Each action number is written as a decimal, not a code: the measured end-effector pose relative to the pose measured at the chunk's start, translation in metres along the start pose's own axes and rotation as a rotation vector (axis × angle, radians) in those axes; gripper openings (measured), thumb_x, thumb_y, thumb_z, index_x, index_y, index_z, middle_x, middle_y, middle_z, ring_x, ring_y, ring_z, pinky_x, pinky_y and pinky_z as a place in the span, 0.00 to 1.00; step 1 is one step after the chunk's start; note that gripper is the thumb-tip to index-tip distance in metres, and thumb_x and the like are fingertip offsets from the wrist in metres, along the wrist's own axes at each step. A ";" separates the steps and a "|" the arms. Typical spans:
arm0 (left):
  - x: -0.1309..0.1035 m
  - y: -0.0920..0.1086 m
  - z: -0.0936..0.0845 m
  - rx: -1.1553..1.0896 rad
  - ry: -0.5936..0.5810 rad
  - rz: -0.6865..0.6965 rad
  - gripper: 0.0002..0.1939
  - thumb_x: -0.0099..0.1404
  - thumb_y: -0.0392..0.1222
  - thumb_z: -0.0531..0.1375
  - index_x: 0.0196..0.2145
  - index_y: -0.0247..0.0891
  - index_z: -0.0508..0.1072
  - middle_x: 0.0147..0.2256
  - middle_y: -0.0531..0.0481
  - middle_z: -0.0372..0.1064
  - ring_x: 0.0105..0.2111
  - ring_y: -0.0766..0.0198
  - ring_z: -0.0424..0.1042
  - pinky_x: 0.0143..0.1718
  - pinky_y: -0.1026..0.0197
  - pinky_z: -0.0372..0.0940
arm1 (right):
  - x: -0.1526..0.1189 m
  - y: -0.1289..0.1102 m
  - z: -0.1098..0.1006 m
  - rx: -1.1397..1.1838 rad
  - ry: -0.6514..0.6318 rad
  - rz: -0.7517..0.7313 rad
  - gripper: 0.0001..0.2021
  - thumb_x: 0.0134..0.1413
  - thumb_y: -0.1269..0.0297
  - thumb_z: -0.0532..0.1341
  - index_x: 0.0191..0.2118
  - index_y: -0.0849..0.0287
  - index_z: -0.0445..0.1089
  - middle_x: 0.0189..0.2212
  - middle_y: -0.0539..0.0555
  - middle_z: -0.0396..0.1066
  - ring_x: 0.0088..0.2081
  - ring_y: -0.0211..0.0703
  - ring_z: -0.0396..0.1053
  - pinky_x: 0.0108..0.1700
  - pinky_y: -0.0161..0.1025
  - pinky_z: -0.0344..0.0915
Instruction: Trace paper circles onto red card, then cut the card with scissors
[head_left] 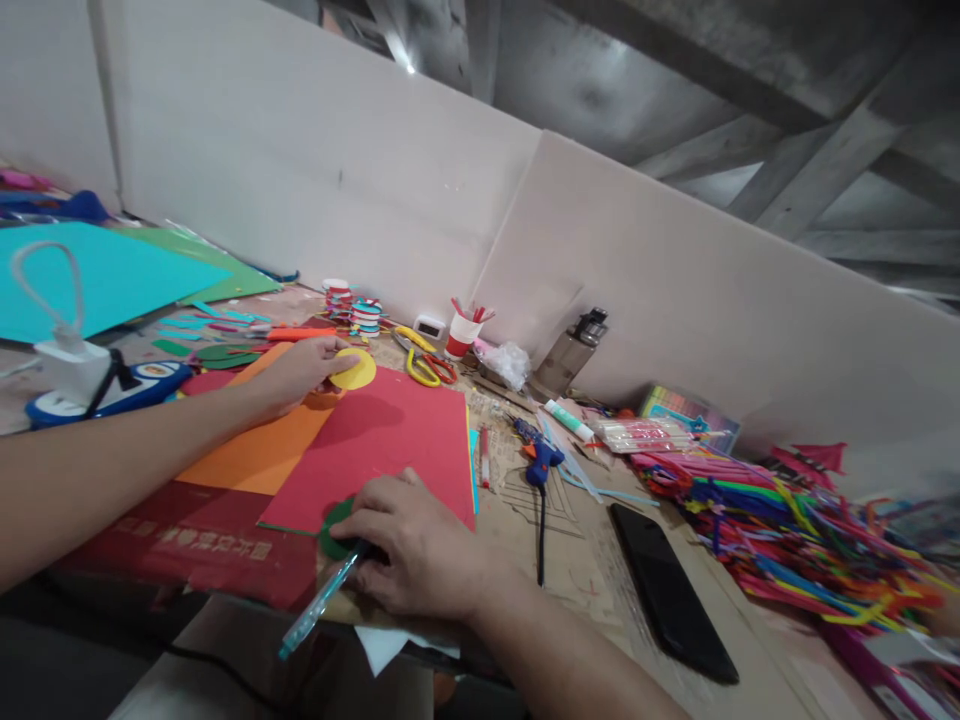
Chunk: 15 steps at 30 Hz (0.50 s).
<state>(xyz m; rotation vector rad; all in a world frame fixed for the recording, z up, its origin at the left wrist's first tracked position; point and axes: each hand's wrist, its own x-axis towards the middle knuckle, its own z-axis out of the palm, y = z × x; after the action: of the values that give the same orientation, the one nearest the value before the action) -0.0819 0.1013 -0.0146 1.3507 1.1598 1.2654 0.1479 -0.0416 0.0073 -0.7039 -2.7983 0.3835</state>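
As the right hand [412, 548] holds a translucent teal pen [322, 603] by a green paper disc [330, 536], the left hand [304, 370] pinches a yellow paper disc [357, 371] at the red paper sheet's [409, 420] far corner, seemingly for tracing, next needing flat placement.

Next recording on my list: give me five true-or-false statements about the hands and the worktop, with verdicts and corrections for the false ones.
1. The left hand holds a yellow disc. True.
2. The right hand holds a pair of scissors. False: it holds a teal pen-like tool.
3. The black phone lies to the right of the blue glue gun in the picture. True.
4. The red-and-white cup lies tipped on its side. False: it stands upright.
5. A green disc shows at the fingers of the right hand. True.
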 end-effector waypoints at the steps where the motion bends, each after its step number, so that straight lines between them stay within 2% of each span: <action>1: -0.001 0.001 0.000 0.014 -0.014 -0.019 0.19 0.54 0.53 0.68 0.35 0.35 0.73 0.28 0.50 0.70 0.22 0.68 0.67 0.18 0.69 0.62 | 0.000 0.000 -0.001 0.026 0.012 0.005 0.12 0.57 0.64 0.63 0.47 0.57 0.73 0.43 0.55 0.74 0.46 0.44 0.69 0.51 0.42 0.58; 4: -0.004 0.005 0.002 0.036 -0.051 -0.064 0.17 0.55 0.51 0.67 0.37 0.38 0.72 0.29 0.51 0.70 0.22 0.68 0.68 0.18 0.68 0.63 | 0.000 0.003 -0.005 0.145 0.124 0.063 0.11 0.55 0.69 0.64 0.45 0.57 0.74 0.40 0.54 0.74 0.45 0.43 0.69 0.50 0.40 0.60; 7: -0.009 0.009 0.004 0.053 -0.055 -0.076 0.17 0.54 0.50 0.68 0.39 0.40 0.72 0.33 0.50 0.71 0.27 0.64 0.71 0.21 0.66 0.66 | -0.001 0.013 -0.009 0.242 0.408 0.256 0.07 0.57 0.70 0.61 0.39 0.57 0.76 0.35 0.53 0.73 0.39 0.41 0.69 0.44 0.38 0.62; 10: -0.010 0.011 0.005 0.047 -0.096 -0.092 0.20 0.54 0.48 0.68 0.43 0.40 0.72 0.38 0.48 0.72 0.32 0.61 0.73 0.24 0.65 0.69 | -0.003 0.030 -0.013 0.215 0.640 0.437 0.06 0.57 0.70 0.58 0.34 0.58 0.74 0.30 0.52 0.71 0.33 0.40 0.67 0.37 0.37 0.62; 13: -0.007 0.009 0.002 0.018 -0.128 -0.075 0.24 0.53 0.48 0.69 0.46 0.40 0.71 0.40 0.46 0.72 0.33 0.62 0.73 0.25 0.64 0.69 | -0.005 0.040 -0.015 0.139 0.682 0.438 0.07 0.58 0.69 0.57 0.32 0.60 0.73 0.28 0.53 0.70 0.31 0.41 0.66 0.36 0.38 0.60; 15: -0.003 0.008 -0.002 0.049 -0.121 -0.049 0.24 0.54 0.49 0.69 0.46 0.39 0.71 0.35 0.48 0.72 0.28 0.65 0.71 0.22 0.67 0.65 | -0.006 0.038 -0.016 0.110 0.623 0.373 0.07 0.59 0.67 0.58 0.34 0.60 0.74 0.29 0.53 0.69 0.32 0.42 0.66 0.37 0.38 0.61</action>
<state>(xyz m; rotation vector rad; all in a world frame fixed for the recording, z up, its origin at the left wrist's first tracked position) -0.0840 0.0976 -0.0069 1.4069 1.1391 1.1108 0.1737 -0.0090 0.0102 -1.0994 -2.0497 0.3089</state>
